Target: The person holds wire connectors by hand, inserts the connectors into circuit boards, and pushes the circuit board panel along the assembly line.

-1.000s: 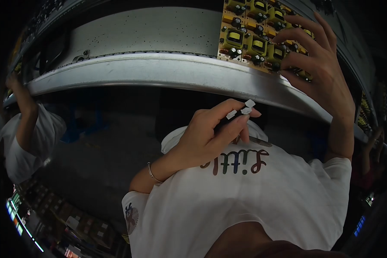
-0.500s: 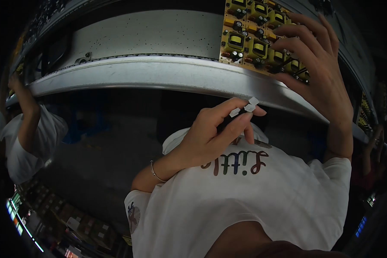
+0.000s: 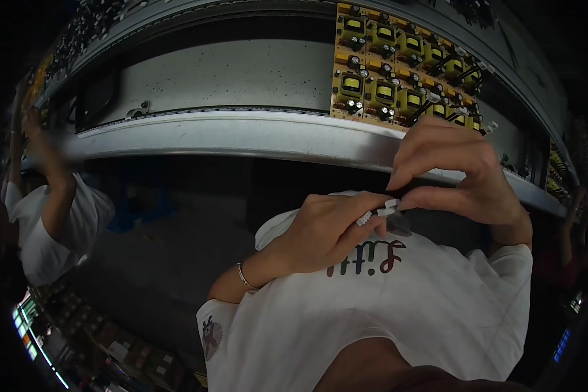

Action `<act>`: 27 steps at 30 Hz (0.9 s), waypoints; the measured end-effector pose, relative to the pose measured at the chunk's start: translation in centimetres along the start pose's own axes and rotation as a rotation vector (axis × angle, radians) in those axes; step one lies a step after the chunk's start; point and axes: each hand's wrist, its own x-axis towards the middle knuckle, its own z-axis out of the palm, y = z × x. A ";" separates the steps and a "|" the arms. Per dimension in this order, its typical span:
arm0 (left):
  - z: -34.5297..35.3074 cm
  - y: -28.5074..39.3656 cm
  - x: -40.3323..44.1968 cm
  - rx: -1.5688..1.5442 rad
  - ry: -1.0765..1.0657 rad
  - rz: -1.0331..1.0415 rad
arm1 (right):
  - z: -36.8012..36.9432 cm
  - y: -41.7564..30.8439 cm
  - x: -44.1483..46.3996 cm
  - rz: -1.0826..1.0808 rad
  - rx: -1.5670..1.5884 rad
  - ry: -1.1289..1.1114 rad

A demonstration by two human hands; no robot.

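Observation:
My left hand (image 3: pixel 326 228) is closed around a few white connectors (image 3: pixel 364 218) with dark leads, held in front of the shirt. Close by, my right hand (image 3: pixel 454 166) has its thumb and forefinger at the end of these connectors; a small gap shows between the two fingertips. Whether it grips one is hard to make out. Beyond the hands, a panel of circuit boards (image 3: pixel 385 91) with yellow transformers lies on the line. Dark leads with white ends stand on its right part.
A metal rail (image 3: pixel 228 134) runs across between me and the boards. At the left, another person (image 3: pixel 62 222) in a white top works at the same line. More boards (image 3: pixel 556 166) are at the far right, near another person's arm (image 3: pixel 571 219). Boxes (image 3: pixel 134 356) stand low at the left.
My right hand has left the circuit boards and come down to the connectors at my left hand. The leads on the right part of the panel are now uncovered. The view has shifted slightly.

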 end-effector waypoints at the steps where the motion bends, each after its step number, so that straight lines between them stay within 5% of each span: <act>1: -0.1 0.0 0.0 0.004 -0.005 0.006 | 0.3 -0.1 -0.1 0.022 0.033 0.011; 16: -2.4 0.3 -0.9 0.146 -0.081 0.068 | 0.1 -1.7 1.2 -0.062 0.012 0.017; 21: -3.1 0.0 -1.3 0.137 -0.044 0.096 | -1.9 -2.6 1.0 -0.077 -0.086 0.293; 23: -3.9 0.3 -1.7 -0.284 -0.025 -0.278 | -2.7 -2.7 0.8 -0.107 -0.134 0.340; 27: -3.9 -0.3 -0.7 -0.693 0.116 -0.226 | -1.0 -2.4 1.6 -0.135 0.007 0.081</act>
